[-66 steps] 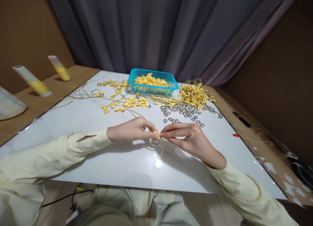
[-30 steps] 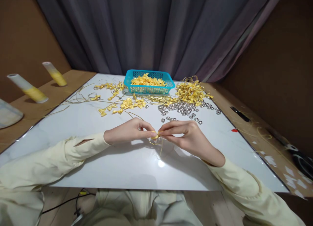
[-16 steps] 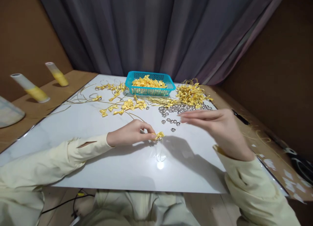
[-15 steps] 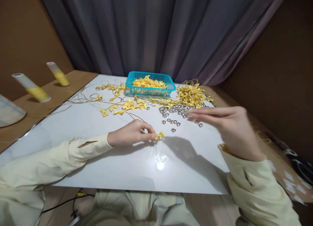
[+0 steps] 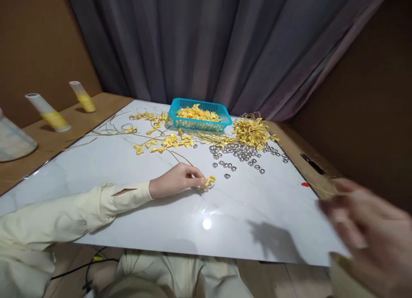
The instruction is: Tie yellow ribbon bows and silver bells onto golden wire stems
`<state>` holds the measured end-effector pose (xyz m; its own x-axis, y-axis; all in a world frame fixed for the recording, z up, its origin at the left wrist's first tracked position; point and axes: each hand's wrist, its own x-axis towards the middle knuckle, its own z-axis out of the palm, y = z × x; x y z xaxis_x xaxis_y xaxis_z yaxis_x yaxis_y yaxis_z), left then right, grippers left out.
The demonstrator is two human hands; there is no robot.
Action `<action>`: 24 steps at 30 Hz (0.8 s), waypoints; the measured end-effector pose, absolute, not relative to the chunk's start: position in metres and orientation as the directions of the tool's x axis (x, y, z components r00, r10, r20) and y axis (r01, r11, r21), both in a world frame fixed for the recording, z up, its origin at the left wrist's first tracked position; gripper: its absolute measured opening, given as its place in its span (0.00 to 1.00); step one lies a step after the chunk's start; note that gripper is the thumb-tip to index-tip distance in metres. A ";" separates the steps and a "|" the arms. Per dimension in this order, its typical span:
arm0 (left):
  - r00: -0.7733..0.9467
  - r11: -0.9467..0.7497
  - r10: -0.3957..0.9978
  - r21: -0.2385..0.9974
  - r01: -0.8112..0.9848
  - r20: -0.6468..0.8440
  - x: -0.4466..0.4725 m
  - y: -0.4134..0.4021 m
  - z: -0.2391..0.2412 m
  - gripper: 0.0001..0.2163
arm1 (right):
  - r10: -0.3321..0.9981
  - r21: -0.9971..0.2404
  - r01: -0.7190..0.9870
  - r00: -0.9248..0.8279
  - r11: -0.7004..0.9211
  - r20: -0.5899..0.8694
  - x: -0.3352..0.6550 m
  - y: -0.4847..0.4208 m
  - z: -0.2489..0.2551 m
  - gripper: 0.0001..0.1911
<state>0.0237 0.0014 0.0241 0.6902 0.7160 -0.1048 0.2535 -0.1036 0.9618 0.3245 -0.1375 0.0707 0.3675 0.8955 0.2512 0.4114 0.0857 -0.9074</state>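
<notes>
My left hand (image 5: 178,180) rests low over the white tabletop, thumb and fingers pinched on a yellow ribbon bow (image 5: 210,180) with a small ring of cord at it. At the far right, past the table edge, my right hand (image 5: 367,220) is smeared by motion, so whether its fingers hold anything cannot be made out. Several silver heart-shaped beads (image 5: 240,152) lie scattered beyond the bow. Behind them sits a heap of yellow bows (image 5: 252,132) with gold cord loops. Loose yellow bows (image 5: 172,140) lie beyond my left hand.
A blue plastic basket (image 5: 201,127) of yellow bows stands at the back. Gold cords (image 5: 206,137) lie in front of it. Ribbon spools (image 5: 54,119) stand on the brown surface at left. A dark tool (image 5: 312,163) and a red piece (image 5: 304,184) lie at right.
My right hand has moved from above the silver beads to the right and toward me, past the table edge. My left hand keeps its pinch on the bow.
</notes>
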 end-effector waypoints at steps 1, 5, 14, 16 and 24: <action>0.695 -0.082 0.710 0.967 0.240 -0.112 0.025 -0.001 0.023 0.11 | 0.911 -0.923 0.384 0.377 0.007 0.164 0.302 -0.139 0.062 0.13; 0.702 -0.047 0.703 0.978 0.205 -0.113 0.028 -0.010 0.020 0.10 | 0.992 -0.965 0.238 0.089 -0.108 -0.089 0.228 -0.136 0.037 0.14; 0.713 -0.009 0.690 0.984 0.180 -0.125 0.029 -0.015 0.017 0.11 | 0.993 -0.979 0.181 0.088 -0.095 -0.080 0.195 -0.122 0.011 0.13; 0.709 0.000 0.691 0.982 0.191 -0.139 0.029 -0.016 0.019 0.11 | 0.992 -0.982 0.161 0.095 -0.099 -0.084 0.193 -0.121 0.009 0.13; 0.706 0.049 0.689 0.983 0.179 -0.163 0.030 -0.018 0.023 0.09 | 0.992 -0.980 0.173 0.097 -0.097 -0.081 0.191 -0.121 0.012 0.14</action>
<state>0.0300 -0.0175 0.0231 0.7063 0.6889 -0.1631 0.1794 0.0488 0.9826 0.1911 -0.1214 0.0121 0.0968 0.9920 -0.0811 0.1730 -0.0970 -0.9801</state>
